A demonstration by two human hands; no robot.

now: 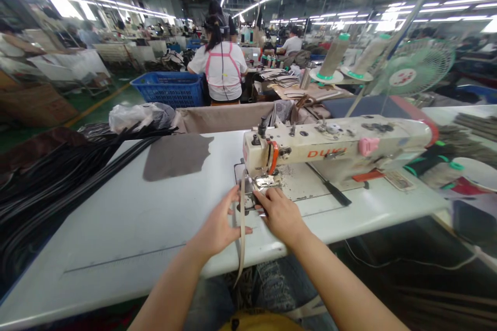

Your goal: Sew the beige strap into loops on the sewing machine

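Across the arm of the cream-coloured metal sewing machine [303, 139] in front of you, orange capital letters seem to read "DUKI", the last of them hard to make out. A pink plastic piece [368, 146] is fixed to the arm to the right of that lettering. On the white tabletop [116, 217], a dark printed scale [124, 257] runs toward the near edge, its figures too faint to read. The round badge [403, 77] at the centre of the pale green fan [430, 64] carries red marks, likewise illegible.

Your left hand [217, 227] is partly open, thumb and fingers apart, beside the long, narrow beige strip [243, 217]. The strip runs down from near the needle end of the machine, crosses over your left thumb and hangs past the table's edge; whether you grip it, I cannot tell. Your right hand [282, 214] lies palm down with fingers bent, just in front of the shiny metal presser foot [267, 181]; its fingertips are partly hidden, so what it holds is unclear.

A black-handled tool [337, 192] lies to its right, and a flat grey-brown fabric piece [176, 158] lies on the tabletop left of the machine.
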